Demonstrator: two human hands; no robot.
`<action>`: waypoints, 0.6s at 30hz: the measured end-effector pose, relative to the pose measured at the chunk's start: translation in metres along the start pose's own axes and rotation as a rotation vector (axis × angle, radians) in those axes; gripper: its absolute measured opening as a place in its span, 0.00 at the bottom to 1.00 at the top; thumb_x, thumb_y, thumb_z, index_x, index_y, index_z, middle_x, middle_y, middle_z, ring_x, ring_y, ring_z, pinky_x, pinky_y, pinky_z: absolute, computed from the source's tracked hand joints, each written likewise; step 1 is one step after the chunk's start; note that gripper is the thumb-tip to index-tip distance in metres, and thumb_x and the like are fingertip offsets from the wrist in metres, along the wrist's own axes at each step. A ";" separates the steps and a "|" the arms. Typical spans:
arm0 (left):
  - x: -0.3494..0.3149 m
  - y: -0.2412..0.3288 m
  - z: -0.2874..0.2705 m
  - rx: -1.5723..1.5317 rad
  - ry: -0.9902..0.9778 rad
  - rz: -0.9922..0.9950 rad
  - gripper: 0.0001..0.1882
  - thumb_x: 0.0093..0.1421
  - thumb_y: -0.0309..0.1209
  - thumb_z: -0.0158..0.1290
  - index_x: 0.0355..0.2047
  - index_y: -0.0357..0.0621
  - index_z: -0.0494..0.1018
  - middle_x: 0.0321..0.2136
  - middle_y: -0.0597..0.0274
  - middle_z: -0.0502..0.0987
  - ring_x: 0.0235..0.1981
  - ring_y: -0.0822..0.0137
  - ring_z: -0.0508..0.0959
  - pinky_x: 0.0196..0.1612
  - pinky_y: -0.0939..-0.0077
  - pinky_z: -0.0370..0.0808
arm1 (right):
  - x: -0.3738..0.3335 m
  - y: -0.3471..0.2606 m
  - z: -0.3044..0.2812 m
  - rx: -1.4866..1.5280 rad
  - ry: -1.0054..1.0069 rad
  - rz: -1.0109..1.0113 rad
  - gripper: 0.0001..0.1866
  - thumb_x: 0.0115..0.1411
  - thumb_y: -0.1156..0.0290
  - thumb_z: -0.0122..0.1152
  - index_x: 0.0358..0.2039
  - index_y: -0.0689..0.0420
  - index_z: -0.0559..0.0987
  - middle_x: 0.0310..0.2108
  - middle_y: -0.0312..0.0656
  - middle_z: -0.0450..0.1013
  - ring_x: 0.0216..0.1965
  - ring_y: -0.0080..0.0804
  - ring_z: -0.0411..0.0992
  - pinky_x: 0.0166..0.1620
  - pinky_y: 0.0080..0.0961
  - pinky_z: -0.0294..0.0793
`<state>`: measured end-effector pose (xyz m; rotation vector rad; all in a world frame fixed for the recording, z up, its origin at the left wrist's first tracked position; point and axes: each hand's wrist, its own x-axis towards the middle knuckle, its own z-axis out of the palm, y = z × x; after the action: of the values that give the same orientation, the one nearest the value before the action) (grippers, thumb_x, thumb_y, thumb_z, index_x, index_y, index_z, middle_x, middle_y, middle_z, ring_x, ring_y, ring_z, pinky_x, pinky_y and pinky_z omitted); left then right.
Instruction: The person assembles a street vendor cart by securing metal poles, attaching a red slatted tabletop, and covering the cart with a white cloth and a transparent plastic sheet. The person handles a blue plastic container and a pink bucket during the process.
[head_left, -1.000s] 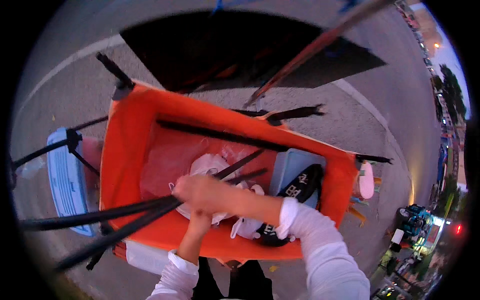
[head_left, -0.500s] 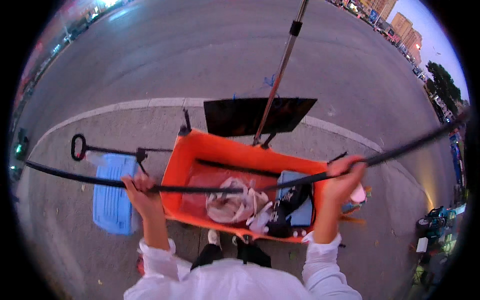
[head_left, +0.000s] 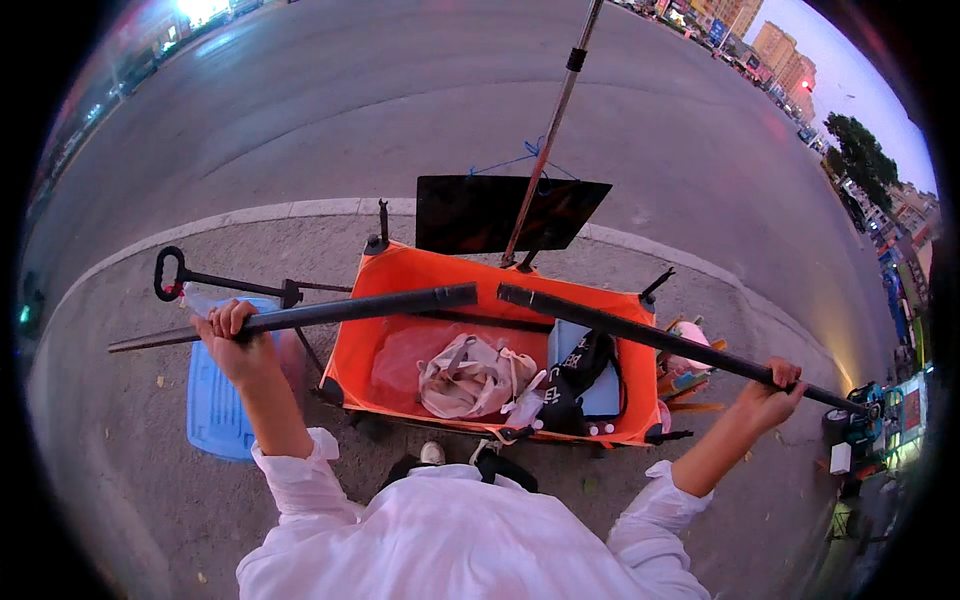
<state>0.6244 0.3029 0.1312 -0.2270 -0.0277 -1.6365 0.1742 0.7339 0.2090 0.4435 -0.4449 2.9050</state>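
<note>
My left hand point(head_left: 235, 335) is closed round a long black pole point(head_left: 370, 307), which slants from the left over the orange cart. A second black pole point(head_left: 620, 330) is gripped in my right hand point(head_left: 775, 395), out beyond the cart's right side. Their inner ends are a small gap apart above the cart's middle. Below them stands the orange fabric folding cart point(head_left: 345, 350) with short black corner posts. Inside it lie a crumpled beige cloth bag point(head_left: 465, 380), a black bag with white print point(head_left: 580, 385) and a light blue box point(head_left: 604, 398).
A blue plastic bin point(head_left: 220, 405) stands left of the cart, beneath its black pull handle point(head_left: 168, 272). Behind the cart rise a dark flat panel point(head_left: 470, 212) and a metal pole point(head_left: 550, 135). Beyond the curb point(head_left: 270, 211) lies the road. A teal vehicle point(head_left: 875, 418) is at far right.
Both hands have moved outward, the left one up and left, the right one right and down. The poles, lined up across the cart before, now slant with their inner ends raised and apart.
</note>
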 end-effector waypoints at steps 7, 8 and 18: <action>-0.005 0.006 0.003 -0.004 -0.041 -0.046 0.23 0.66 0.44 0.39 0.15 0.49 0.55 0.12 0.72 0.52 0.13 0.75 0.55 0.19 0.82 0.58 | -0.007 -0.001 -0.009 0.051 -0.073 0.084 0.15 0.67 0.61 0.36 0.27 0.57 0.61 0.19 0.33 0.49 0.18 0.23 0.50 0.22 0.19 0.56; -0.003 0.008 0.004 -0.013 -0.059 -0.051 0.23 0.66 0.44 0.39 0.16 0.49 0.55 0.12 0.72 0.52 0.13 0.75 0.55 0.19 0.82 0.58 | -0.007 0.002 -0.010 0.066 -0.099 0.093 0.15 0.67 0.61 0.36 0.27 0.57 0.61 0.19 0.33 0.49 0.18 0.23 0.50 0.22 0.20 0.56; 0.005 0.012 0.001 0.024 -0.141 0.029 0.19 0.65 0.45 0.41 0.21 0.47 0.58 0.12 0.72 0.54 0.14 0.77 0.58 0.18 0.83 0.60 | -0.002 0.019 -0.014 0.013 0.007 0.089 0.13 0.67 0.62 0.37 0.29 0.58 0.62 0.19 0.33 0.50 0.18 0.23 0.51 0.22 0.19 0.57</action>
<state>0.6363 0.2975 0.1317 -0.3228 -0.1503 -1.5883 0.1688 0.7202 0.1906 0.4264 -0.4562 2.9958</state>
